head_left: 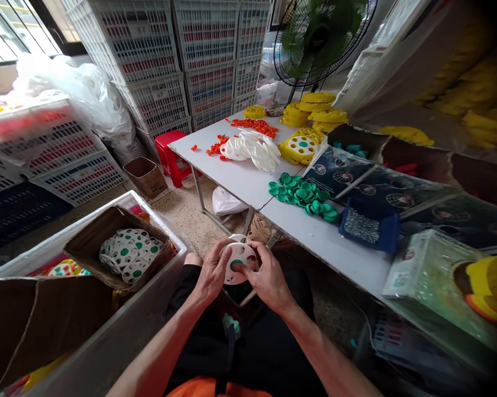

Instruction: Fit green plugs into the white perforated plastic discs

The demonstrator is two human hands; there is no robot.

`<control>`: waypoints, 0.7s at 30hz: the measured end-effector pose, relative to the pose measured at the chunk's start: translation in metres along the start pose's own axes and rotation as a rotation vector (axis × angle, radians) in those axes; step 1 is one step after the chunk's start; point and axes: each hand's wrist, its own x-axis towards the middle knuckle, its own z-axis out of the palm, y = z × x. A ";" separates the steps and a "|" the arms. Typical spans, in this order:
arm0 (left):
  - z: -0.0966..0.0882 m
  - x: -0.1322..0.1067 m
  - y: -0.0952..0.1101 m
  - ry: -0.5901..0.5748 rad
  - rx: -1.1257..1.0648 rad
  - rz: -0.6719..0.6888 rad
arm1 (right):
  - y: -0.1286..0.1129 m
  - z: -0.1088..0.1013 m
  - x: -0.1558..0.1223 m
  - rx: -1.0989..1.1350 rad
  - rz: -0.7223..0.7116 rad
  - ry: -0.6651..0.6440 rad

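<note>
Both my hands hold a white plastic disc [241, 256] with round holes and a green centre piece, over my lap. My left hand [210, 274] grips its left edge with curled fingers. My right hand [266, 277] wraps the right edge, its thumb pressing on the green centre. On the white table [248, 179] ahead lie a heap of green caps [303, 196], a pile of white discs [252, 148] and orange pieces [255, 126].
A cardboard box [92, 242] at my left holds several finished white discs with green centres. Yellow housings [314, 110] stand at the table's far end. A blue tray of small metal parts [369, 226] sits at the right. White crates [182, 60], a fan [320, 38] and a red stool [173, 154] stand behind.
</note>
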 end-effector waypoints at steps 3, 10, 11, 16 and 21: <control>0.004 0.000 -0.001 0.043 -0.044 0.000 | -0.002 0.002 0.002 -0.015 -0.027 0.050; 0.002 0.008 0.002 0.093 -0.286 -0.153 | -0.002 -0.009 0.008 0.227 0.087 -0.209; 0.003 0.009 0.001 0.113 -0.339 -0.181 | -0.002 -0.011 0.008 0.277 0.107 -0.227; 0.005 0.013 -0.009 0.153 -0.568 -0.250 | 0.001 -0.006 0.008 0.558 0.269 -0.158; -0.006 0.019 -0.030 0.249 -0.524 -0.213 | 0.001 -0.003 0.004 0.712 0.343 -0.069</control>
